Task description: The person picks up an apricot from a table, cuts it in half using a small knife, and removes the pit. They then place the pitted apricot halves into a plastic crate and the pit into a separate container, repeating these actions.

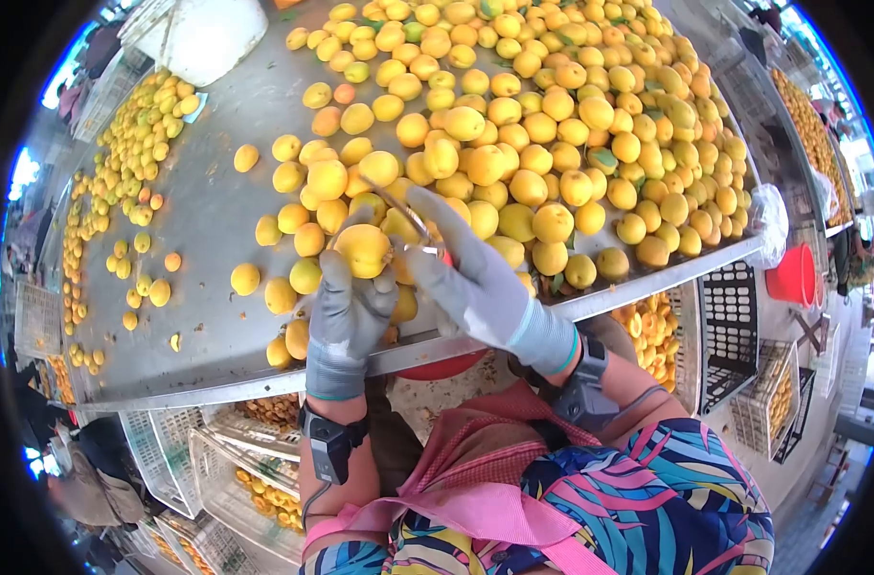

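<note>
In a grey glove, my left hand [349, 309] holds a yellow-orange fruit [363, 251] upright between thumb and fingers above the metal table's near edge. My right hand [464, 273], also gloved, is closed around a small metal cutting tool [396, 208], whose thin blade points up and to the left, just beside the held fruit. The tool's handle is mostly hidden by the fingers. Many loose yellow fruits [528, 187] lie directly beyond both hands, some touching each other.
The metal table [207, 316] has a raised near edge. A smaller fruit pile [135, 144] lies at the left, a white bucket [207, 43] behind. Crates [159, 450] with fruit stand below; a black crate [729, 335] and red bucket [791, 276] are at the right.
</note>
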A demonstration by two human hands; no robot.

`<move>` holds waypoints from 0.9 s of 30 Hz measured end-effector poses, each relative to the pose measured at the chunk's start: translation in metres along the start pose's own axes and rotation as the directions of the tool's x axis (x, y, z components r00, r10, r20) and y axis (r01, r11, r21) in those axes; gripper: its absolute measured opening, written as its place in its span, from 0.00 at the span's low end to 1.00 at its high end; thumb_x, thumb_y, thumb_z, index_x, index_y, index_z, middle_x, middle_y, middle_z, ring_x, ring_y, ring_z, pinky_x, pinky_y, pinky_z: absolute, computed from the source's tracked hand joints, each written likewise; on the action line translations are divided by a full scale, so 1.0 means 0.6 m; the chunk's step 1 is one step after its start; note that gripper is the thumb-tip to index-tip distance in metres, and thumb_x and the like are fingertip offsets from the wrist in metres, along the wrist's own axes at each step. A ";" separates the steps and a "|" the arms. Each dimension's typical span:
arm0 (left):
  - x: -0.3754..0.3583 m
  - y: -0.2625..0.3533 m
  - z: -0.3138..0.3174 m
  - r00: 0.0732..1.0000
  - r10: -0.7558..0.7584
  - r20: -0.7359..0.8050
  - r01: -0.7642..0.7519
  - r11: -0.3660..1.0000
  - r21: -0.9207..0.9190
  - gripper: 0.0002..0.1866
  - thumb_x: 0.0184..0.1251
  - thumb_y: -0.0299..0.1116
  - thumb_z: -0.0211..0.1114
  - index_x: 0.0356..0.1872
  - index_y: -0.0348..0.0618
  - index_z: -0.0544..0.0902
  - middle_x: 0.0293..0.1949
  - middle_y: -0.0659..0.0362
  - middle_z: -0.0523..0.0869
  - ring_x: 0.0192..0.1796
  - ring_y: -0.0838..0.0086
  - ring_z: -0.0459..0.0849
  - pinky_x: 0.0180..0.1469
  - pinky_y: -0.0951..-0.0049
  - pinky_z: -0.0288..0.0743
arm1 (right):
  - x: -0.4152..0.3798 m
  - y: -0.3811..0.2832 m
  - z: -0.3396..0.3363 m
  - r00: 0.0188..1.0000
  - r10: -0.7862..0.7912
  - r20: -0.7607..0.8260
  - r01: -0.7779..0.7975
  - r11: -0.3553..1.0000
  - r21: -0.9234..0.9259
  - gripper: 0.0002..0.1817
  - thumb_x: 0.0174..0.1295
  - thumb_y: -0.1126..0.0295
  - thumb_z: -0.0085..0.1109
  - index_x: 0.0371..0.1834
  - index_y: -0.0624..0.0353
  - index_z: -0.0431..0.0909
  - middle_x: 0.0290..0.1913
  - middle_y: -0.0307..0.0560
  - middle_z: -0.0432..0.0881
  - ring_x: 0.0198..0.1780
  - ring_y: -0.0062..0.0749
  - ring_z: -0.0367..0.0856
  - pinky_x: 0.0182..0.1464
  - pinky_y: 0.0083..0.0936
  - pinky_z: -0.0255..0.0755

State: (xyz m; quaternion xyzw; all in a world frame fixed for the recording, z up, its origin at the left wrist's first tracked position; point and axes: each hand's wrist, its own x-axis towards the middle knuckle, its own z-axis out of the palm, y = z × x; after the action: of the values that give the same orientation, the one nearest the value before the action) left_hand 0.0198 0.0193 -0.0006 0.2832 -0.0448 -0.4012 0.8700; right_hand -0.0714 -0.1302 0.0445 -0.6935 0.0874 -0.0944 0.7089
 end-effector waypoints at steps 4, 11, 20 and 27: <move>0.010 -0.002 0.028 0.996 0.028 -0.083 -0.033 0.998 -0.055 0.39 0.62 0.61 0.59 0.64 0.41 0.66 0.44 0.59 0.79 0.41 0.75 0.77 0.41 0.79 0.73 | -0.008 -0.013 0.000 0.994 0.061 0.090 -0.045 0.984 -0.172 0.38 0.68 0.53 0.52 0.73 0.63 0.49 0.39 0.51 0.79 0.43 0.31 0.80 0.47 0.26 0.72; 0.010 -0.009 0.026 0.999 0.028 -0.026 -0.024 0.993 0.120 0.39 0.65 0.62 0.55 0.63 0.35 0.68 0.52 0.56 0.78 0.48 0.71 0.78 0.51 0.72 0.73 | 0.008 -0.008 0.006 0.996 0.077 -0.039 -0.071 0.988 0.135 0.27 0.67 0.63 0.55 0.65 0.63 0.62 0.36 0.39 0.80 0.31 0.22 0.79 0.36 0.20 0.73; 0.002 -0.018 0.040 0.986 0.147 0.083 -0.168 0.848 0.502 0.35 0.68 0.55 0.57 0.63 0.33 0.68 0.57 0.56 0.77 0.57 0.72 0.76 0.60 0.71 0.69 | 0.016 -0.010 0.001 0.967 0.253 0.044 -0.247 0.870 0.427 0.17 0.67 0.68 0.53 0.58 0.58 0.68 0.31 0.32 0.74 0.23 0.10 0.70 0.19 0.10 0.65; 0.009 -0.024 0.029 0.995 0.086 0.058 -0.096 0.978 0.187 0.38 0.69 0.61 0.51 0.66 0.37 0.65 0.57 0.51 0.76 0.57 0.68 0.77 0.61 0.64 0.70 | 0.015 0.011 0.006 0.977 0.209 0.051 -0.213 0.910 0.355 0.20 0.65 0.71 0.55 0.60 0.58 0.68 0.31 0.33 0.74 0.25 0.11 0.69 0.22 0.12 0.62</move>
State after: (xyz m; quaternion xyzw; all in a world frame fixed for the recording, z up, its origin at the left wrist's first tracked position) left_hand 0.0086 -0.0001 0.0056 0.3521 -0.1173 -0.3618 0.8552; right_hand -0.0619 -0.1290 0.0380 -0.5396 0.1387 -0.0277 0.8300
